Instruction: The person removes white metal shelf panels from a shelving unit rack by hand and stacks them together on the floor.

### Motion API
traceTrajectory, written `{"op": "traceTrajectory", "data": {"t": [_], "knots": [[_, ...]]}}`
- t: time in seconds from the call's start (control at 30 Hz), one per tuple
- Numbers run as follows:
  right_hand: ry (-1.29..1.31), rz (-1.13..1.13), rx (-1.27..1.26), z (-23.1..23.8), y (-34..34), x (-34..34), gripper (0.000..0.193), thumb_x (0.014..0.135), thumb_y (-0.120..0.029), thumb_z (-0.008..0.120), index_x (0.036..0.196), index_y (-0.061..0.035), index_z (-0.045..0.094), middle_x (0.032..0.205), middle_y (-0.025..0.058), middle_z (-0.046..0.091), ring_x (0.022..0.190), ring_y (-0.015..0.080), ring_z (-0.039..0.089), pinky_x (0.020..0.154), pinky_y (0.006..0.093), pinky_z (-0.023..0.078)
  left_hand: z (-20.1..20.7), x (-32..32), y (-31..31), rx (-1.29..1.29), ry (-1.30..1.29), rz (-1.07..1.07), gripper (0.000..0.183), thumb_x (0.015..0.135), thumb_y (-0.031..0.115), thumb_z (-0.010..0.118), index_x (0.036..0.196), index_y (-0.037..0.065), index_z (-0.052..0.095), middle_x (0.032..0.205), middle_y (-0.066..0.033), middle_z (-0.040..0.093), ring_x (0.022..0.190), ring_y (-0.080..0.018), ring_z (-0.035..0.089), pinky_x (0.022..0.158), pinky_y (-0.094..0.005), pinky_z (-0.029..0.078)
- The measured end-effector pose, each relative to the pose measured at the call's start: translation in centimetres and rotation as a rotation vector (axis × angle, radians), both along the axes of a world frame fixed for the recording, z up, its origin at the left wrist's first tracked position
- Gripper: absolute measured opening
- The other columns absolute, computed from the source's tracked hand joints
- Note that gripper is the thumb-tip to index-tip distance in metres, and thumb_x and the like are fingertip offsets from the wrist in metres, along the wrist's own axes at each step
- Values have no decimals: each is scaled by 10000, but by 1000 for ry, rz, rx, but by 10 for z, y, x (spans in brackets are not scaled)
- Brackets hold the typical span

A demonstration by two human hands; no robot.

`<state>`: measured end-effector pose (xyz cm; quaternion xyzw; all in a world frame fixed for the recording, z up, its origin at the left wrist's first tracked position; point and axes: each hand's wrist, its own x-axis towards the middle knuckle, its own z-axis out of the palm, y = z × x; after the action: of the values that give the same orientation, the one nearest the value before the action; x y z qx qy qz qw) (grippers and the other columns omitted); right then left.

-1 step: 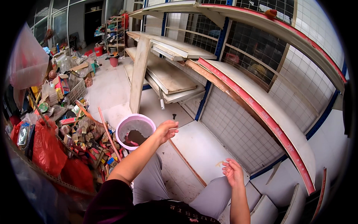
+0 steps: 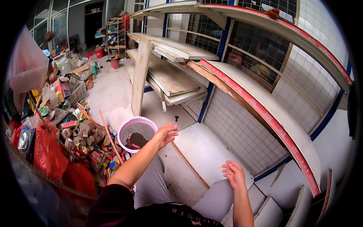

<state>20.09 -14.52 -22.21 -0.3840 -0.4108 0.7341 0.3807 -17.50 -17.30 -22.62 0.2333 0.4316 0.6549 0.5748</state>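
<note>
My left hand point(image 2: 165, 136) is in the air just right of a pink-rimmed bucket point(image 2: 123, 125), its fingers loosely bent and apart, holding nothing I can see. Dark stuff and something pink lie in the bottom of the bucket. Over the right thigh hovers my right hand point(image 2: 235, 174), fingers curled in. A thin, pale yellowish strip point(image 2: 221, 167) pokes out at its fingertips, too small to name. Behind that hand, a white bottom shelf panel point(image 2: 200, 147) lies low along the wire-grid backing.
A red-edged shelf point(image 2: 261, 109) juts out at the right. Loose shelf boards point(image 2: 172, 77) lie stacked ahead, beside an upright plank point(image 2: 141, 75). At the left are a heap of brushes and packages point(image 2: 87, 140), a red bag point(image 2: 47, 151) and a leaning pink pole point(image 2: 109, 134).
Both hands have shifted slightly left, the left hand also a little down. The strip at my right fingertips now looks thinner.
</note>
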Motion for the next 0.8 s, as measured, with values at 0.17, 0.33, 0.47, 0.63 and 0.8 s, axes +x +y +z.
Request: {"op": "traceTrajectory", "data": {"t": [0.17,0.33,0.47,0.63,0.8], "knots": [[-467,-30,340,-67,20,-1,272,799,-106,567,1059,-27,551,888,109,628,733,164,609,596,274,479,-34,11,-19,-80,-167,-12,278,824,250,612,1008,105,462,981,-76,540,820,-222,602,612,-302,513],[-1090,-18,951,-72,15,6,383,758,-142,612,1122,-47,538,948,128,613,735,206,606,656,307,484,-64,37,8,-258,-30,-176,329,834,270,584,1092,100,472,1012,-71,542,802,-196,607,646,-298,522],[-1251,114,940,-76,13,17,385,750,-208,620,1105,-73,552,881,101,604,683,221,581,725,372,433,-92,45,35,-278,94,-259,250,830,248,572,1024,99,519,940,-46,566,739,-146,599,613,-269,514],[-1357,157,989,-98,24,24,383,730,-204,632,1081,-65,565,841,81,611,644,203,577,707,351,429,-142,40,43,-360,197,-297,217,829,255,572,965,87,560,806,-21,580,640,-112,577,543,-247,478],[-1376,100,918,-97,38,10,359,717,-180,634,1047,-50,576,809,68,603,584,193,555,686,342,430,-108,31,36,-66,286,-424,329,832,339,573,1054,97,570,823,-12,590,719,-99,572,585,-240,456]]}}
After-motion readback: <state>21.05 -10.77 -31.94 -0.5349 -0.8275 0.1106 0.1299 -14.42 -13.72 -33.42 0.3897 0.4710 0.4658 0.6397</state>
